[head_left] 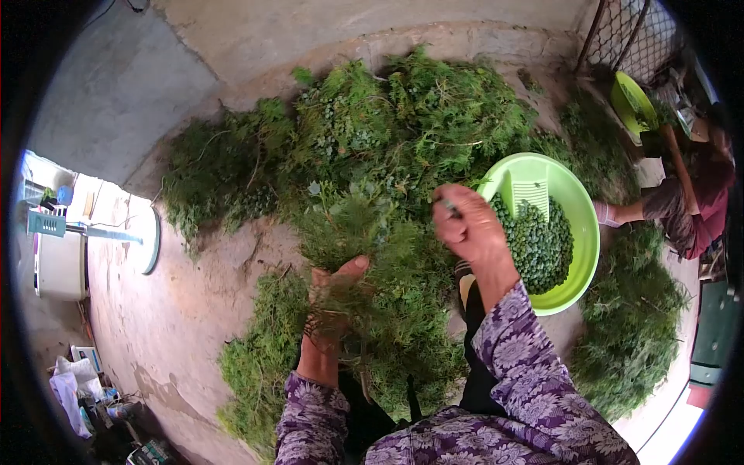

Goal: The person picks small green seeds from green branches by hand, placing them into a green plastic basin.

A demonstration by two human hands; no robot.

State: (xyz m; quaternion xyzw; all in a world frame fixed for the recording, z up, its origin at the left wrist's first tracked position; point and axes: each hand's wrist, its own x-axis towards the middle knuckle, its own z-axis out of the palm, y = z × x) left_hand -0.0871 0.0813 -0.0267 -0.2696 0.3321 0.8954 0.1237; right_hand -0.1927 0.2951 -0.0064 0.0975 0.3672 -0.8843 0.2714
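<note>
head view: gripping the stems of a bunch of green sprigs (372, 256) tight in the curled fingers of the left hand (333, 298), over the big pile of branches (387, 116) on the floor, and pinching at the top of the bunch with the right hand (469, 229), fingers pressed close together, right beside the green bowl (587, 232) of little green berries (539, 248). likely feeling light, soft and bendy, so holding low on the stems and not squeezing the tips.
</note>
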